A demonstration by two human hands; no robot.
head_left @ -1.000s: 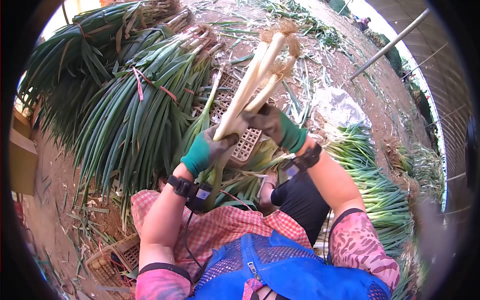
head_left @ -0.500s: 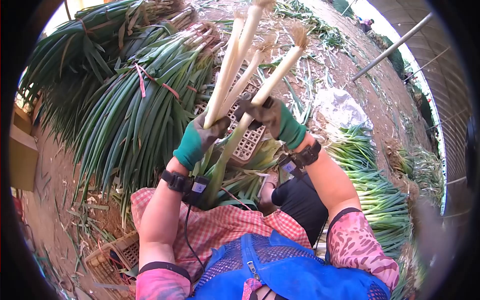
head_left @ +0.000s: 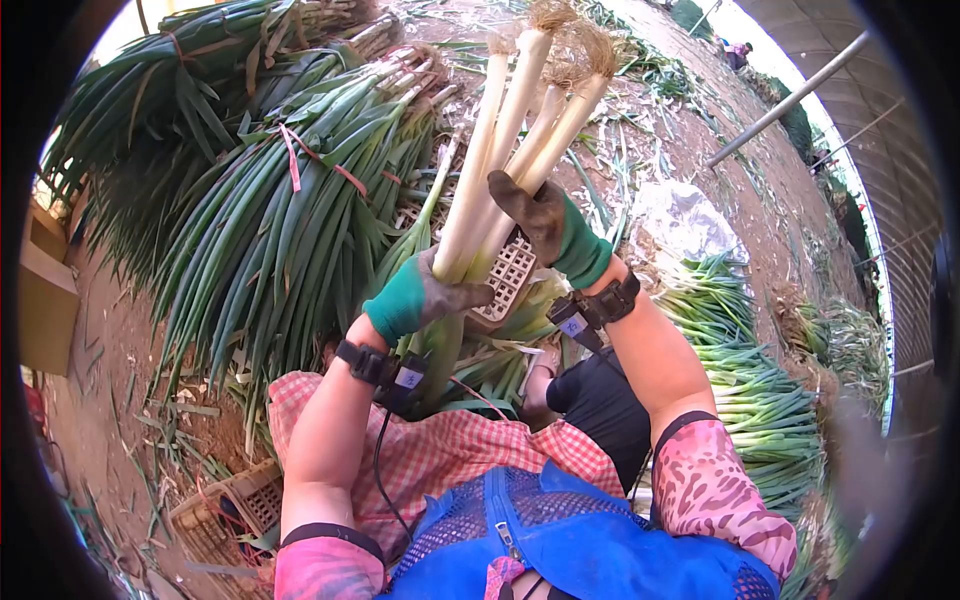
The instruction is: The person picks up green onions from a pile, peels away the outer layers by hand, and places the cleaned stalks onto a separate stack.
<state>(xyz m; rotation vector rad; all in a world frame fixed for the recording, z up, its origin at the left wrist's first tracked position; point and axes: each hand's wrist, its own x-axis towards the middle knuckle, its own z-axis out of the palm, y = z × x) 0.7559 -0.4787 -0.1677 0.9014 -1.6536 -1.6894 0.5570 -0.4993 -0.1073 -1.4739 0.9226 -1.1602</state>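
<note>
Several leeks with long white stalks and stringy roots are held together, roots up and leaning slightly right. My left hand, in a green and dark glove, is closed round their lower part, where the white turns pale green. My right hand, gloved the same way, is closed on the right-hand stalks higher up, below the roots. Their green leaves run down towards my lap, partly hidden by my left hand and wrist. Behind the stalks a pale plastic crate shows in part.
Large tied bundles of leeks lie at the left. A row of cleaner leeks lies at my right, near a white plastic sheet. A tan crate sits at lower left. Leaf scraps litter the soil; a metal pole slants at upper right.
My right hand has brought its leek against those in my left hand, so the stalks now stand close together. Both hands have shifted slightly right.
</note>
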